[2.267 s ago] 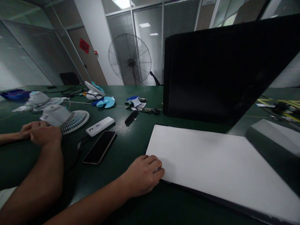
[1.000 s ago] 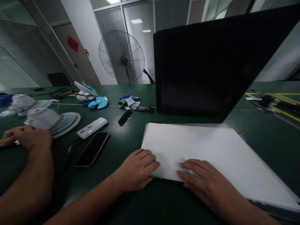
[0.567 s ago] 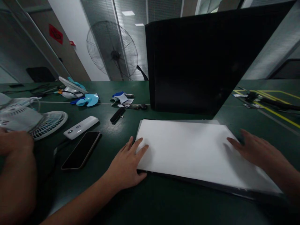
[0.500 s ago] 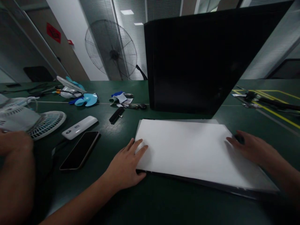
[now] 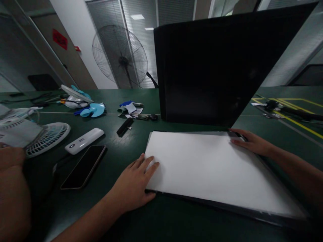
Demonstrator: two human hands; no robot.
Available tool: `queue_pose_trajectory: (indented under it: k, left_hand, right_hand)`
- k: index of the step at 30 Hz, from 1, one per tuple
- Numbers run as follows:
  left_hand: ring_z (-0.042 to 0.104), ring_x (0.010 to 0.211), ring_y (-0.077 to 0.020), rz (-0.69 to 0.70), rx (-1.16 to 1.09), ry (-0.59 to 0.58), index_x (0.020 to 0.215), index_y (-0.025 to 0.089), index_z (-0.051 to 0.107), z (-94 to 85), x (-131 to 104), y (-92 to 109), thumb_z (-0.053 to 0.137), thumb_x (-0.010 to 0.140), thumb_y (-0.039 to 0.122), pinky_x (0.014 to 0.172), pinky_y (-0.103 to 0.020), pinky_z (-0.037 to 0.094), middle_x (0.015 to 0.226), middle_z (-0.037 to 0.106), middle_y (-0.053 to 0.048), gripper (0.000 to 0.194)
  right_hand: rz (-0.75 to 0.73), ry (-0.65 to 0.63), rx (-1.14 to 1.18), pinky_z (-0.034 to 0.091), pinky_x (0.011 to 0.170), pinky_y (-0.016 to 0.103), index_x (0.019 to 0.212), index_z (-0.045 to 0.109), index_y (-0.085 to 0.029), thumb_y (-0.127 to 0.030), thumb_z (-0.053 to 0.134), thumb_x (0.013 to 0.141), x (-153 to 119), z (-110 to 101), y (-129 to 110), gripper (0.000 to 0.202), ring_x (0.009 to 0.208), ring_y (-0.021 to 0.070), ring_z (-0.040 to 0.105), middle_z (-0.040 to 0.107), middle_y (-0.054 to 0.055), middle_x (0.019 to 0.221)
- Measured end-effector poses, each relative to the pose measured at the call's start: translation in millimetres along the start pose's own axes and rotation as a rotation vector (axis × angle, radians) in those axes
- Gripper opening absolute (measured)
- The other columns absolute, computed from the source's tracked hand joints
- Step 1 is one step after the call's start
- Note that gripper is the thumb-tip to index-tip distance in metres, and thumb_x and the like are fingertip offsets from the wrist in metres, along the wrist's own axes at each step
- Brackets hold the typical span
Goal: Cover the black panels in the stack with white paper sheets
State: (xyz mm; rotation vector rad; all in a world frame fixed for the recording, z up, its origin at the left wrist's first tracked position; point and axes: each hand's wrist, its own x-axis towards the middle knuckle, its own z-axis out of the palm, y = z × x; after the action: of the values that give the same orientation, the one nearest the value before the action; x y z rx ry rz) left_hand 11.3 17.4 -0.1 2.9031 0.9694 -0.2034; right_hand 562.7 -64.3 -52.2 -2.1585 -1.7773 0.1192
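Note:
A white paper sheet (image 5: 196,158) lies on a flat dark backing, with a clear plastic sleeve showing around its edges. Behind it a large black panel (image 5: 212,74) stands tilted upright; whether it joins the backing I cannot tell. My left hand (image 5: 136,181) rests on the sheet's left edge, fingers spread over the paper and thumb at the near edge. At the far right corner my right hand (image 5: 247,141) is closed, thumb and fingers around a small dark thing whose kind is hidden.
To the left lie a dark phone (image 5: 84,167), a white oblong device (image 5: 84,140) and white fan parts (image 5: 49,137). Another person's arm (image 5: 13,188) reaches in there. Farther back are a small black object (image 5: 124,126), blue fan blades (image 5: 93,110) and yellow lines (image 5: 297,122).
My right hand has moved away from me along the sheet's right side to its far corner. My left hand stays on the left edge. The view has shifted slightly.

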Motion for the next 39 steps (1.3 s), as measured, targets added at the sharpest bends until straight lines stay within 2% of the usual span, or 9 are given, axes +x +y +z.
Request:
queue_pose_trajectory:
  k: [9, 14, 18, 20, 24, 26, 28, 35, 39]
  left_hand:
    - [0.028, 0.153, -0.0430, -0.014, -0.008, 0.001, 0.156, 0.025, 0.040, -0.8, 4, 0, 0.075, 0.076, 0.041, 0.120, -0.062, 0.035, 0.166, 0.036, -0.013, 0.089]
    - [0.029, 0.154, -0.0396, 0.021, -0.001, 0.050, 0.156, 0.023, 0.039, 2.2, 3, 0, 0.073, 0.076, 0.039, 0.122, -0.060, 0.033, 0.165, 0.035, -0.015, 0.088]
    - [0.030, 0.154, -0.0370, 0.022, -0.006, 0.028, 0.156, 0.021, 0.040, -0.6, 3, 1, 0.072, 0.077, 0.040, 0.121, -0.056, 0.036, 0.165, 0.035, -0.016, 0.087]
    - [0.031, 0.154, -0.0364, 0.018, -0.004, 0.016, 0.155, 0.021, 0.041, -2.3, 3, 1, 0.072, 0.078, 0.042, 0.120, -0.056, 0.037, 0.165, 0.035, -0.015, 0.086]
    - [0.033, 0.152, -0.0365, 0.020, 0.007, 0.013, 0.155, 0.022, 0.042, -3.1, 3, 0, 0.072, 0.077, 0.046, 0.118, -0.056, 0.039, 0.165, 0.036, -0.015, 0.088]
    - [0.035, 0.151, -0.0380, 0.027, 0.025, 0.014, 0.155, 0.020, 0.043, -2.9, 4, -1, 0.072, 0.077, 0.049, 0.116, -0.057, 0.041, 0.164, 0.037, -0.016, 0.088]
    - [0.037, 0.150, -0.0403, 0.040, 0.055, 0.008, 0.155, 0.017, 0.043, -3.1, 5, 0, 0.070, 0.077, 0.052, 0.112, -0.059, 0.045, 0.164, 0.037, -0.019, 0.089]
    - [0.041, 0.147, -0.0425, 0.061, 0.134, 0.034, 0.155, 0.014, 0.043, -1.1, 8, -2, 0.065, 0.079, 0.057, 0.108, -0.058, 0.049, 0.161, 0.040, -0.022, 0.090]
    - [0.044, 0.145, -0.0423, 0.150, 0.190, 0.239, 0.146, 0.013, 0.054, -0.1, 3, -2, 0.069, 0.078, 0.057, 0.116, -0.060, 0.040, 0.157, 0.047, -0.022, 0.083]
  right_hand:
    - [0.150, 0.108, 0.026, 0.046, 0.099, 0.037, 0.116, 0.075, -0.020, -0.069, 0.054, 0.091, -22, 8, 12, 0.058, 0.111, 0.0262, 0.065, 0.067, 0.013, 0.128]
    - [0.173, 0.128, -0.100, 0.046, 0.090, 0.036, 0.102, 0.078, -0.016, -0.067, 0.045, 0.096, -23, -1, -4, 0.061, 0.101, 0.0238, 0.066, 0.069, 0.013, 0.117]
    - [0.151, 0.165, -0.268, 0.043, 0.098, 0.048, 0.108, 0.076, -0.008, -0.065, 0.043, 0.098, -25, -11, -34, 0.067, 0.115, 0.0364, 0.059, 0.066, 0.023, 0.120]
    - [0.071, 0.164, -0.341, 0.040, 0.104, 0.054, 0.123, 0.071, -0.005, -0.064, 0.042, 0.099, -36, -13, -66, 0.070, 0.125, 0.0408, 0.053, 0.062, 0.025, 0.128]
    - [-0.327, 0.095, -0.324, 0.047, 0.106, 0.053, 0.148, 0.053, -0.019, -0.068, 0.053, 0.094, -91, 0, -162, 0.073, 0.127, 0.0327, 0.054, 0.055, 0.016, 0.143]
    - [-0.452, 0.150, -0.326, 0.053, 0.099, 0.052, 0.152, 0.047, -0.018, -0.072, 0.058, 0.088, -124, 13, -207, 0.084, 0.123, 0.0333, 0.056, 0.054, 0.016, 0.145]
    - [-0.498, 0.238, -0.372, 0.057, 0.092, 0.050, 0.150, 0.049, -0.015, -0.060, 0.053, 0.094, -148, 25, -238, 0.072, 0.117, 0.0325, 0.060, 0.058, 0.017, 0.139]
    - [-0.739, 0.364, -0.361, 0.060, 0.065, 0.035, 0.119, 0.067, -0.016, -0.018, 0.046, 0.096, -154, 34, -250, 0.031, 0.089, 0.0234, 0.069, 0.072, 0.009, 0.106]
    - [-0.898, 0.404, -0.376, 0.059, 0.061, 0.032, 0.106, 0.070, -0.015, -0.003, 0.047, 0.085, -153, 24, -252, 0.034, 0.085, 0.0231, 0.071, 0.074, 0.007, 0.099]
